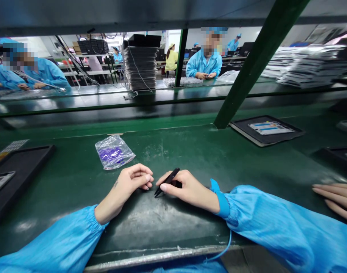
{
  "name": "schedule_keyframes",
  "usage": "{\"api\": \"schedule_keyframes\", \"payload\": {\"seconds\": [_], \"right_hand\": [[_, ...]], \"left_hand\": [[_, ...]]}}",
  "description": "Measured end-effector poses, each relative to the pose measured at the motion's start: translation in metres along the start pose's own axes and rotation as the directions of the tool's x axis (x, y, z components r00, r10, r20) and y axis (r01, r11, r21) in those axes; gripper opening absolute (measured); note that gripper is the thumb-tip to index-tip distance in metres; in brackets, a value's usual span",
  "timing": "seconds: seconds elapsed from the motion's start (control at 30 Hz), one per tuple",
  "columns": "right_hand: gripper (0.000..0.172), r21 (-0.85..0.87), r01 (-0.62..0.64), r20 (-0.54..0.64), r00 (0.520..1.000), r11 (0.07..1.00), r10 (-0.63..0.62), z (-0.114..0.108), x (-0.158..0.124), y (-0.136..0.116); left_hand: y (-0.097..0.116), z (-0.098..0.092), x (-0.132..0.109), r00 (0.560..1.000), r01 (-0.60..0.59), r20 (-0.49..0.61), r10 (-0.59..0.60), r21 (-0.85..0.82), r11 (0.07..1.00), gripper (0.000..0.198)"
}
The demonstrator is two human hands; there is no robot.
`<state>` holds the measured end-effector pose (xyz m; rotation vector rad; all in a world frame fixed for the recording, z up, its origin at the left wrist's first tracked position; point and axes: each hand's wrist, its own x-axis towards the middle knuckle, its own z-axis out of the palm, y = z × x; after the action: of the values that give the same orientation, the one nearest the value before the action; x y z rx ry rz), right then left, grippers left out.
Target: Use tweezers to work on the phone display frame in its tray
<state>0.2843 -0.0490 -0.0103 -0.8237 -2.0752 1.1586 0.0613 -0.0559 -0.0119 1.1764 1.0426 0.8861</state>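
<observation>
Black tweezers [168, 182] rest between the thumb and fingers of my right hand [187, 187], their tips pointing down and left, close to the green tabletop. Just left of them is my left hand [133, 180], its fingers curled and the thumb pressed towards the index finger. Whether anything small sits in that pinch cannot be made out. Beyond my left hand lies a clear plastic bag [113, 151] with small purple pieces inside. A blue band with a cord circles my right wrist.
A dark tray [28, 167] holding a flat part stands at the left. Another tray [244, 131] with a metal-framed part lies at the back right, by a slanted green post [247, 72]. Another person's hand [338, 197] rests at the right edge. Stacked trays [141, 64] stand across the line.
</observation>
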Motion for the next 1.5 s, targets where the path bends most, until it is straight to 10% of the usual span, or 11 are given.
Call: {"api": "schedule_keyframes", "payload": {"seconds": [1.5], "right_hand": [[0.025, -0.01, -0.073, -0.056, 0.996, 0.997, 0.072, -0.0002, 0.0003, 0.0021]], "left_hand": [[-0.0021, -0.0005, 0.0009, 1.0, 0.0, 0.007, 0.0, -0.007, 1.0, 0.029]]}}
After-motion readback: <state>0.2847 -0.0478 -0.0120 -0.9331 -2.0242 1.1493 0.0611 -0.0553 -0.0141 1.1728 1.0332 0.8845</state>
